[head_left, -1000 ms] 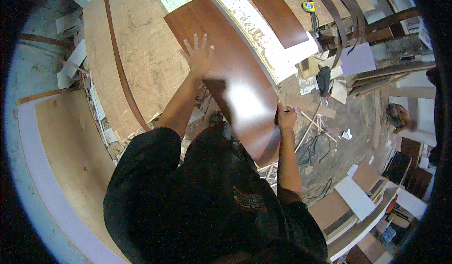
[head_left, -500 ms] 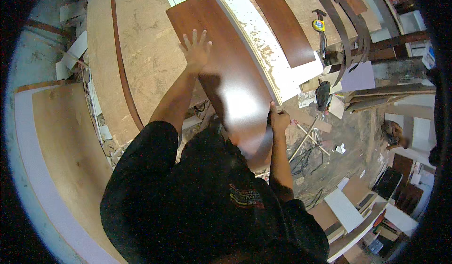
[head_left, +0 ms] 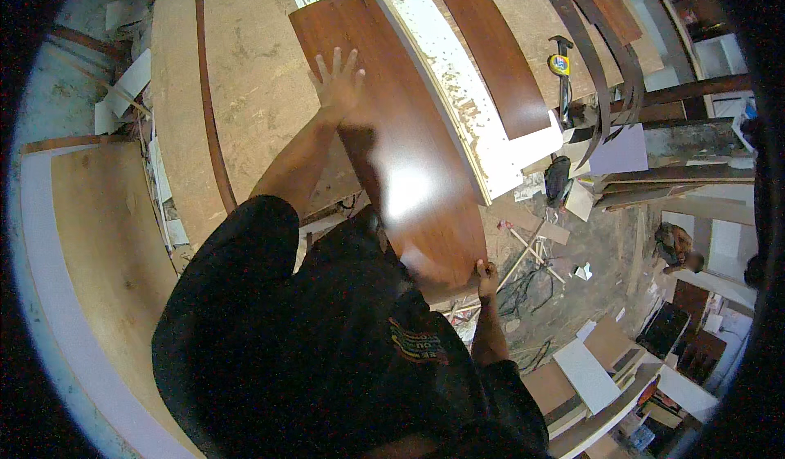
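A long, dark brown wood-grain panel (head_left: 425, 144) lies over the bench and reaches back to my body, with bright glare across its middle. My left hand (head_left: 338, 83) rests flat on its upper part, fingers spread. At the panel's near right corner, my right hand (head_left: 487, 279) grips the edge, thumb on top; its other fingers are partly hidden. Just right of the panel runs a narrow white board (head_left: 446, 66) with brown patches of residue. Beyond that lies a second brown wood-grain strip (head_left: 499, 58).
A hammer (head_left: 563, 83) and a yellow tape measure (head_left: 559, 65) lie at the right of the wooden bench top (head_left: 253, 66). Dark curved strips (head_left: 589, 42) hang over its right edge. Sticks and cables (head_left: 527, 283) litter the floor. Another person (head_left: 679, 248) crouches far right.
My right hand has slid along the panel's right edge toward me, down to its near corner. The left hand stays flat in nearly the same place. The view has shifted slightly.
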`<state>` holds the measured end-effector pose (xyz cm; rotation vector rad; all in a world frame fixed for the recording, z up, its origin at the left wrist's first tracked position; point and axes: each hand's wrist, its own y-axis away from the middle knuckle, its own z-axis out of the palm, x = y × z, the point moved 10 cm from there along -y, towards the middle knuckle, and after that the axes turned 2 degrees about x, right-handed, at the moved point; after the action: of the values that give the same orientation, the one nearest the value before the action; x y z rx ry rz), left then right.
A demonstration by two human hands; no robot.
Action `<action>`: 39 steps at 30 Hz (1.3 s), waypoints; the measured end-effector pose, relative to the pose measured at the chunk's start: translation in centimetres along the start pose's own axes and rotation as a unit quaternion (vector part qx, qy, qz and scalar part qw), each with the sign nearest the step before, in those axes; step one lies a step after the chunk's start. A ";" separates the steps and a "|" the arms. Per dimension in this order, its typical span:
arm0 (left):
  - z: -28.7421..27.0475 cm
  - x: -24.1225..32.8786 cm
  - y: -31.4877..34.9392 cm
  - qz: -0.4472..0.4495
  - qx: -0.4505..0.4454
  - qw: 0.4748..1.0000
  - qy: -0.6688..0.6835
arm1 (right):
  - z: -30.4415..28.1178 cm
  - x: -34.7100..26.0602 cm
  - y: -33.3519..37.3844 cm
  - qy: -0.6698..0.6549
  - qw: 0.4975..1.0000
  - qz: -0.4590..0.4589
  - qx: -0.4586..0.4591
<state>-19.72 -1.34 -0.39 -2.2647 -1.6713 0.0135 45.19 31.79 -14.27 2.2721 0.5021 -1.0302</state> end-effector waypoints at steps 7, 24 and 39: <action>1.3 -2.2 -3.7 -0.021 -0.052 0.998 -0.007 | -2.6 -11.2 2.8 0.013 0.998 -0.009 0.066; -4.0 9.2 15.0 0.156 -0.101 0.977 0.104 | -0.9 -15.8 0.7 0.142 0.981 0.040 0.127; -0.8 3.9 3.7 0.098 -0.059 0.993 0.021 | 6.5 -20.9 -4.1 0.020 0.990 -0.119 0.069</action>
<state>-14.86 1.11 0.14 -2.4909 -1.4598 -0.0899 26.18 28.75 -3.01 2.4013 0.7548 -1.1689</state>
